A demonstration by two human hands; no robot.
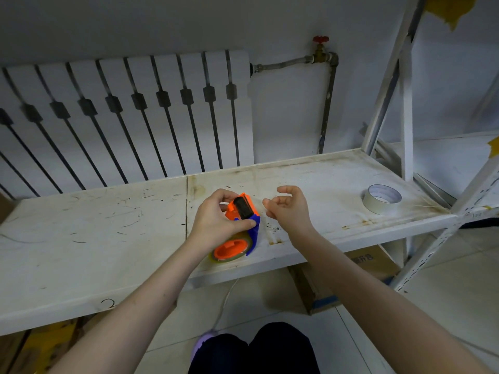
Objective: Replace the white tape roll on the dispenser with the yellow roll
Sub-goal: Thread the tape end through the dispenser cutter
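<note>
My left hand [216, 217] grips an orange and blue tape dispenser [241, 211] over the middle of the white shelf [94, 238]. A yellowish roll [229, 257] sits around the dispenser's orange hub at its lower end. My right hand [287, 207] hovers just right of the dispenser's black roller, fingers curled and apart; whether a thin tape end is pinched between them I cannot tell. The white tape roll [382, 198] lies flat on the shelf at the far right, apart from both hands.
A white radiator [121, 117] and a pipe with a red valve [320, 40] line the wall behind the shelf. White metal rack posts [405, 103] stand at the right. A cardboard box [359, 268] sits on the floor under the shelf's front edge.
</note>
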